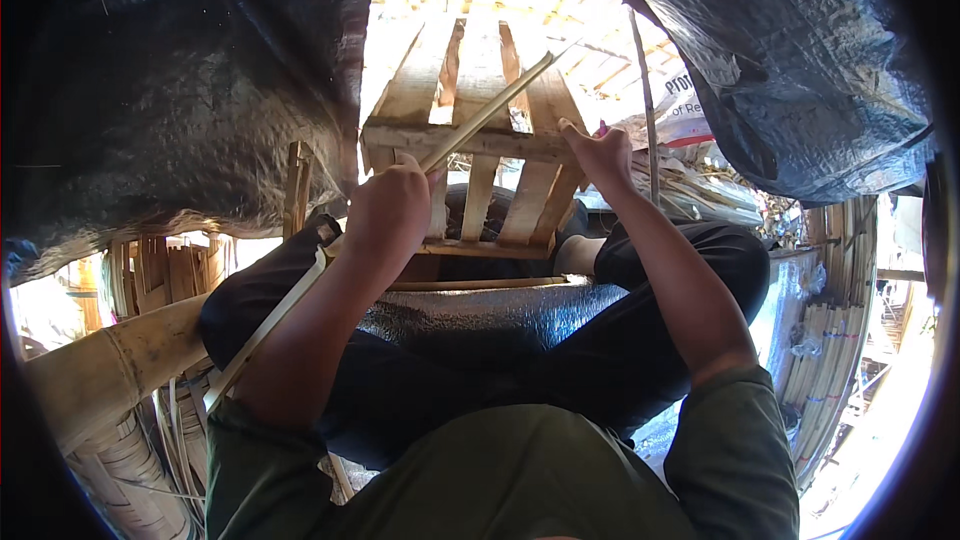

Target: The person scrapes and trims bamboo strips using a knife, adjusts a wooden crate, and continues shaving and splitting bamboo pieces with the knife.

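Observation:
My left hand (388,208) is closed around a long, pale bamboo strip (490,108). The strip slants up to the right past my fingers, and its other end trails down along my left forearm. Ahead stands a slatted wooden frame (480,144), with the strip lying across the front of its crossbar. My right hand (604,154) is curled by the right end of that crossbar. A small pink bit shows above its fingers, but the thing in its grip is too hidden to name.
A thick bamboo pole (125,370) lies at the left, beside my knee. Dark plastic sheeting (190,90) hangs at the upper left, and more sheeting (800,60) droops at the upper right. Bundled bamboo strips (820,370) stand at the right. A silvery surface (480,318) lies between my legs.

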A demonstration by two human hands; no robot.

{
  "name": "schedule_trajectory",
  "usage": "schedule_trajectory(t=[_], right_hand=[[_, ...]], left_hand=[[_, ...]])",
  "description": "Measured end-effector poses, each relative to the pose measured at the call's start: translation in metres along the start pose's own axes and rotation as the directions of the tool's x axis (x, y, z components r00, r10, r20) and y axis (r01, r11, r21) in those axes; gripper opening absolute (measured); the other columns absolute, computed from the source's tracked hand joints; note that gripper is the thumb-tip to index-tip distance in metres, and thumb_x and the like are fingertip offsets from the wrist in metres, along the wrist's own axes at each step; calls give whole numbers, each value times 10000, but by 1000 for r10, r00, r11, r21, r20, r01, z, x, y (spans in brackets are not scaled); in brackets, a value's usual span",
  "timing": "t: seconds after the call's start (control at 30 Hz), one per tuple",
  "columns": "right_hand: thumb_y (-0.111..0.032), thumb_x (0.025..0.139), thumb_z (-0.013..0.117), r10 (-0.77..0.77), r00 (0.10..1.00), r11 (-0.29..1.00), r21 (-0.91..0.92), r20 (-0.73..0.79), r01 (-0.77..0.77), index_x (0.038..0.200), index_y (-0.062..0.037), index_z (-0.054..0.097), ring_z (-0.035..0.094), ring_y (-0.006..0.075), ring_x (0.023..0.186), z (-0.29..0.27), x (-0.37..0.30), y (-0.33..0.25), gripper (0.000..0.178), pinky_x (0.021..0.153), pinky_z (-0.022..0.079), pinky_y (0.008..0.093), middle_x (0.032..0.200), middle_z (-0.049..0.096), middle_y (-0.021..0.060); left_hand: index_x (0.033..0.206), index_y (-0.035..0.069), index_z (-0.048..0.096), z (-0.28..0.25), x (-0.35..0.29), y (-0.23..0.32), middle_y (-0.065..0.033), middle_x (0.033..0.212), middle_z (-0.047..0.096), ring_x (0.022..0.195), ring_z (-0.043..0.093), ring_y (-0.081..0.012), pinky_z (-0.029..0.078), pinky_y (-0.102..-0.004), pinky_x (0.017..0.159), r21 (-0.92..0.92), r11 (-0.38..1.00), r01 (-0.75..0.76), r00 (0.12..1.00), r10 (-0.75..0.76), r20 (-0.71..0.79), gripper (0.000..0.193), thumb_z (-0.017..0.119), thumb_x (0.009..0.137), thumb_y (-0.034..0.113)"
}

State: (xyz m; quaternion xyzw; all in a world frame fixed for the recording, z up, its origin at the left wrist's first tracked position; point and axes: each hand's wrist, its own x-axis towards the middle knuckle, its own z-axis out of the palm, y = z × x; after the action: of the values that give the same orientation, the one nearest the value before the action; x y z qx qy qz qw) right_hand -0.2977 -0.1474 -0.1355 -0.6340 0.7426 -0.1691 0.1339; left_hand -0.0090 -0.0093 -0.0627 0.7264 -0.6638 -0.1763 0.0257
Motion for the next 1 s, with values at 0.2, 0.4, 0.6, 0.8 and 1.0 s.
schedule_trajectory(t=[0.2, 0.4, 0.6, 0.8, 1.0], right_hand=[[-562, 747, 854, 223, 962, 956, 157, 158, -248, 554, -53, 609, 641, 240, 592, -9, 10, 3, 596, 675, 538, 417, 629, 643, 98], [-567, 722, 879, 227, 958, 963, 108, 173, -247, 683, -24, 671, 709, 261, 726, -10, 15, 6, 583, 720, 554, 417, 761, 712, 146], [-495, 803, 834, 137, 988, 988, 65, 75, -142, 778, 44, 662, 712, 312, 762, -20, 9, -18, 567, 753, 555, 435, 778, 702, 193], [-382, 894, 750, -193, 971, 958, 184, -145, 218, 766, 61, 679, 711, 353, 671, -25, 7, -41, 467, 691, 552, 456, 673, 670, 228], [-401, 881, 766, -57, 996, 997, 62, 68, 53, 734, 55, 654, 725, 349, 720, -20, 28, -25, 492, 698, 552, 448, 707, 693, 232]], left_hand=[[932, -11, 650, 0, 8, 6, -204, 807, 729, 783, 758, -364, 620, -448, 696, 31, 999, 14, 1000, -14, -1, 400, 563, 1058, 358], [940, -40, 621, -14, 2, -2, -272, 847, 713, 849, 735, -437, 586, -513, 757, -38, 998, 44, 998, -43, 42, 418, 550, 1067, 351], [936, -34, 648, -22, 5, -10, -280, 869, 713, 879, 725, -448, 572, -527, 788, -37, 999, 36, 997, -33, 71, 382, 554, 1061, 313], [946, -25, 657, -22, 6, -11, -285, 873, 711, 894, 716, -458, 562, -535, 795, -5, 1000, 21, 997, -20, 78, 362, 556, 1059, 303], [932, -44, 650, -26, 1, -9, -298, 873, 703, 902, 706, -476, 548, -544, 800, -83, 996, 35, 997, -29, 66, 394, 563, 1060, 319]])
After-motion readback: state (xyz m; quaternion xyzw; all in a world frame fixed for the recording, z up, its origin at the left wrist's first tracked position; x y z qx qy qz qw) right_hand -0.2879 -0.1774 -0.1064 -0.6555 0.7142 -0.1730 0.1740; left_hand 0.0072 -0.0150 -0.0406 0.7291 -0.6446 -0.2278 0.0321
